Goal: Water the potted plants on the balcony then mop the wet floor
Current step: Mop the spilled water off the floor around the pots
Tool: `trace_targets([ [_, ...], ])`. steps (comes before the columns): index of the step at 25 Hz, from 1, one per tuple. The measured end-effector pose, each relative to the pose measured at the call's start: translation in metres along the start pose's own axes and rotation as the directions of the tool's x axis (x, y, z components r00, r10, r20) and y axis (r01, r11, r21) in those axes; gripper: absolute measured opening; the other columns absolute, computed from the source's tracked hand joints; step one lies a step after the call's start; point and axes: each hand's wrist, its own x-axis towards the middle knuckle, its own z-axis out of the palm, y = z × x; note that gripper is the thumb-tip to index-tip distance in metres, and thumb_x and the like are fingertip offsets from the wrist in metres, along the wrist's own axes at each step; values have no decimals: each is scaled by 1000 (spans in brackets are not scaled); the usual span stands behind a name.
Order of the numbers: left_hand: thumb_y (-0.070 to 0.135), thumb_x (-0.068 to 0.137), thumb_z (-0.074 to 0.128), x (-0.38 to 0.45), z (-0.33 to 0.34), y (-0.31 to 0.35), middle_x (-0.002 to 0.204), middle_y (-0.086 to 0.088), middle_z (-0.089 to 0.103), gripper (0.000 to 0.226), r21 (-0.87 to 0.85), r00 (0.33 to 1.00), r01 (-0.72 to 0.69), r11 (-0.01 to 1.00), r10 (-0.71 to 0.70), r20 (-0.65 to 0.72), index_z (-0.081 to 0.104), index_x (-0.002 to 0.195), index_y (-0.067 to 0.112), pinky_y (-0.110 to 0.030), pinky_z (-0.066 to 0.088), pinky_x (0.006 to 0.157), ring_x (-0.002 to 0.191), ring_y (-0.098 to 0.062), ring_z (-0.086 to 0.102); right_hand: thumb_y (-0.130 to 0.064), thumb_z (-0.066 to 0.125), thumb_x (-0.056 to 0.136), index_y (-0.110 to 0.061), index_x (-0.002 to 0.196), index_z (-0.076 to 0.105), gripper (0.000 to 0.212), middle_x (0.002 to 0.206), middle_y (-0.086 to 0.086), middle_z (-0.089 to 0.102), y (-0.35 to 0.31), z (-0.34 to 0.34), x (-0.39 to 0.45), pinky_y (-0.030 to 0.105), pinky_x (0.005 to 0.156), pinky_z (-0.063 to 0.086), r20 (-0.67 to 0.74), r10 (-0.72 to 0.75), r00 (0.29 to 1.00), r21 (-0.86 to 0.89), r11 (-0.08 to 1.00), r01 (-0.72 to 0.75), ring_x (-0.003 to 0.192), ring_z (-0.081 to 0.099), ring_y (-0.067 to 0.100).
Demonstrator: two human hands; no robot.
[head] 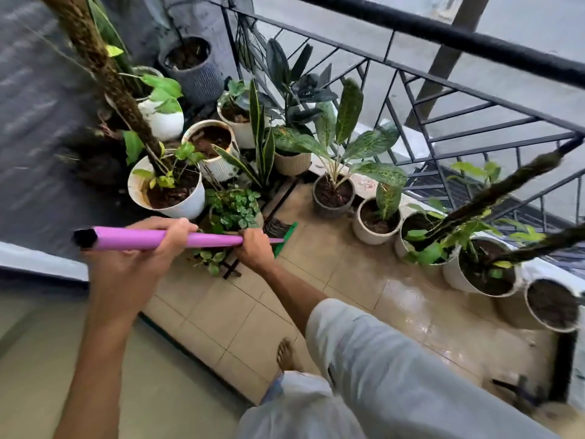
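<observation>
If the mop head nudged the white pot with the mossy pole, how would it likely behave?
The white pot is full of soil, so probably heavy and slow to slide. Its tall leaning moss pole may make it top-heavy and apt to tip.

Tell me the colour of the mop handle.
Pink-purple, with a black end cap; the mop handle shows clearly in the head view.

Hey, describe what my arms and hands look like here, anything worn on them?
Both forearms are bare. The left hand and right hand have no gloves, and no rings or watch show. A loose pale grey sleeve covers the right upper arm.
</observation>
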Motion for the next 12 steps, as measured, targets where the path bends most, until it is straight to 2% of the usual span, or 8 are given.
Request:
trace_targets([
  [2, 23, 106, 68, 9, 21, -14, 76, 5, 81, 35, 30, 985, 169, 985, -170, 7, 85, 78, 17, -27, 62, 75, 72, -6, 76, -17, 63, 99, -1, 130, 73, 36, 125, 27, 70, 22, -8, -6, 46, 99, 52, -1, 17, 1000, -6, 1000, -17, 118, 65, 42],
  [3, 29, 106, 68, 8, 34, -22, 78, 4, 81, 33, 24, 990, 143, 989, -143, 12, 85, 80, 17, -28, 62, 77, 76, -9, 78, -16, 62, 99, 2, 129, 71, 36, 126, 28, 68, 38, -13, -12, 46, 99, 52, 7, 53, 999, -17, 998, -53, 118, 65, 43],
  [5, 46, 100, 73, -3, 62, -25, 87, -1, 83, 31, -18, 999, 28, 999, -27, 44, 85, 91, 19, -43, 65, 83, 87, -25, 81, -14, 58, 100, 2, 127, 70, 34, 128, 26, 67, 76, -25, -27, 46, 99, 55, 8, 141, 990, -24, 990, -141, 119, 66, 44],
  [7, 53, 98, 73, -11, 104, -20, 88, -2, 83, 33, -109, 991, 31, 994, -17, 129, 85, 90, 23, -55, 66, 85, 89, -31, 81, -13, 55, 101, -2, 130, 70, 34, 130, 24, 68, 131, -43, -49, 47, 102, 56, -16, 245, 969, -26, 969, -245, 122, 66, 42],
  [8, 52, 98, 72, -10, 135, -15, 88, -2, 83, 32, -130, 981, 61, 990, -36, 188, 85, 88, 25, -56, 66, 86, 91, -32, 81, -14, 54, 103, -4, 132, 70, 34, 131, 23, 68, 161, -51, -64, 47, 104, 55, -27, 306, 952, -27, 951, -307, 124, 65, 41],
  [11, 50, 94, 70, -21, 227, -6, 87, -1, 83, 29, -103, 931, 143, 984, -98, 351, 86, 85, 28, -44, 68, 85, 93, -32, 81, -15, 50, 106, -5, 136, 68, 36, 135, 22, 66, 251, -84, -113, 46, 108, 51, -59, 462, 885, -40, 885, -464, 128, 63, 40],
  [12, 49, 92, 69, -31, 263, 0, 87, -3, 83, 29, -98, 904, 179, 979, -124, 410, 86, 85, 27, -49, 67, 88, 94, -33, 80, -14, 49, 107, -5, 136, 68, 36, 136, 22, 66, 284, -101, -131, 45, 109, 50, -75, 506, 859, -50, 859, -510, 129, 62, 40],
])
